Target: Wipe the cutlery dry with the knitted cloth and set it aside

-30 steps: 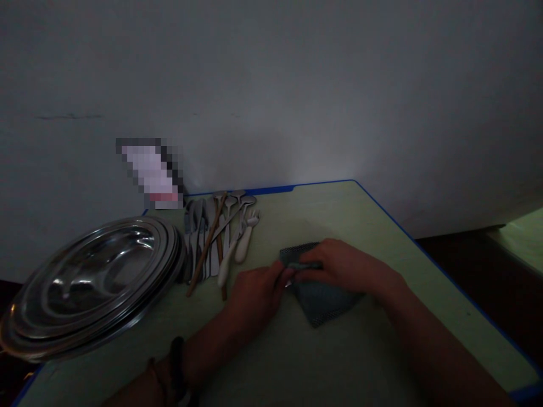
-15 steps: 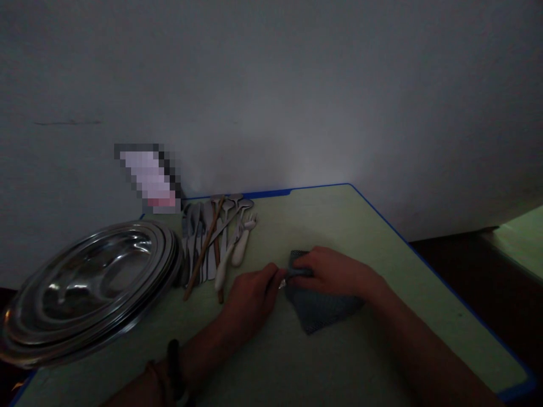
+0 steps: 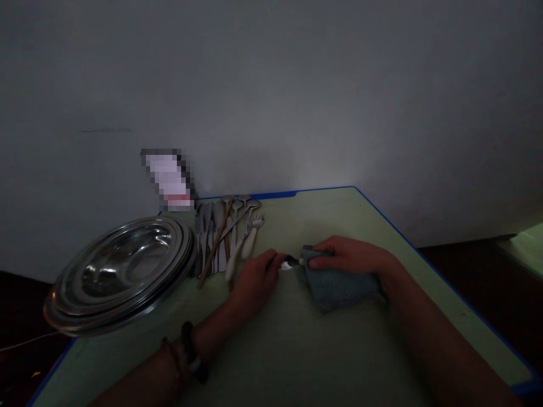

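Note:
My left hand (image 3: 253,281) is closed on the end of a small metal utensil (image 3: 289,264) that sticks out of a folded grey cloth (image 3: 337,286). My right hand (image 3: 352,257) presses down on the top of that cloth, fingers pinched round it where the utensil enters. Both hands rest on the pale green table (image 3: 275,350). What kind of utensil it is stays unclear in the dim light.
A row of cutlery (image 3: 224,240) with metal, wooden and white handles lies at the back left. A stack of steel plates (image 3: 123,274) overhangs the table's left edge. The wall stands right behind. The table drops off at the blue-edged right side (image 3: 424,257).
The cloth went from a spread sheet to a tighter fold under my right hand. My left hand has drawn slightly left, so the utensil's shiny end now shows between the hands.

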Tool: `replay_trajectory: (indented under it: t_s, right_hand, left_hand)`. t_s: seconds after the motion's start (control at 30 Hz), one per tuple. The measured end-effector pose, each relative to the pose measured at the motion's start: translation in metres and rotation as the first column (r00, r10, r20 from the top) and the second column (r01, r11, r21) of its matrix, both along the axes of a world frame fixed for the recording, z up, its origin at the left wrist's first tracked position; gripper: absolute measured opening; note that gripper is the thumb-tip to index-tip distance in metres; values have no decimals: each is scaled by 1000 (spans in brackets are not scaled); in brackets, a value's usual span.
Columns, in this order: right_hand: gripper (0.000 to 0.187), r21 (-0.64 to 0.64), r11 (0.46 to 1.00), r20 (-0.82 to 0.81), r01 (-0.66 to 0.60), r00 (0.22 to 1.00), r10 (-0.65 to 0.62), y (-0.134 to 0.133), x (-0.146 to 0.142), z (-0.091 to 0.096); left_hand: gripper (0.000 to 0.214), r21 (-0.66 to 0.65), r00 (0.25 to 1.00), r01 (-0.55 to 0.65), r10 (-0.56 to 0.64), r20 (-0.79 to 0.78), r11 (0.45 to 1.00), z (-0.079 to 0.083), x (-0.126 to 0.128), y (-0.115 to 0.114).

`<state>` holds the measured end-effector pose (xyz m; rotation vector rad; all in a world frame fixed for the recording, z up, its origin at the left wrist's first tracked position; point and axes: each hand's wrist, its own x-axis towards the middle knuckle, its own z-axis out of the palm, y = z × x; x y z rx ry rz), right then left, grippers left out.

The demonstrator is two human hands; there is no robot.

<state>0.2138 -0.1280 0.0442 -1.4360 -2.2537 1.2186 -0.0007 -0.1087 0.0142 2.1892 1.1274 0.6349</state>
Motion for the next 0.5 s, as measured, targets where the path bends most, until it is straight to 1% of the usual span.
replay_trajectory:
  t_s: [0.07,0.17,0.23,0.27,0.37,0.43,0.5]
  right_hand:
    - [41,-52,998,-35,39,999,-40,1,7,-2]
    - [40,-20,997,-82,79,993,-80,4,8,-7]
    - [40,1,993,-115,114,987,-113,7,6,-12]
    - [41,-4,991,-129,132,983,-131,8,6,-14]
    - [47,-66,979,-167,195,965,-203,10,8,-19]
    - [49,-108,966,-185,233,950,-250,10,9,-21]
    - [49,-136,959,-202,248,941,-272,9,10,-21]
  left_hand:
    - [32,-5,1000,-7,7,18,1000,2,0,0]
    - [30,-9,998,-29,30,51,1000,2,-2,-1]
    - [28,-30,992,-38,41,123,999,0,-4,-1]
    - [31,-48,985,-31,38,171,998,-2,-5,-2]
    - [35,-109,960,17,14,278,994,-5,-5,-4]
    - [29,-140,956,21,21,292,990,-5,-5,-5]
    - [24,-168,953,0,51,300,986,-3,-4,-6]
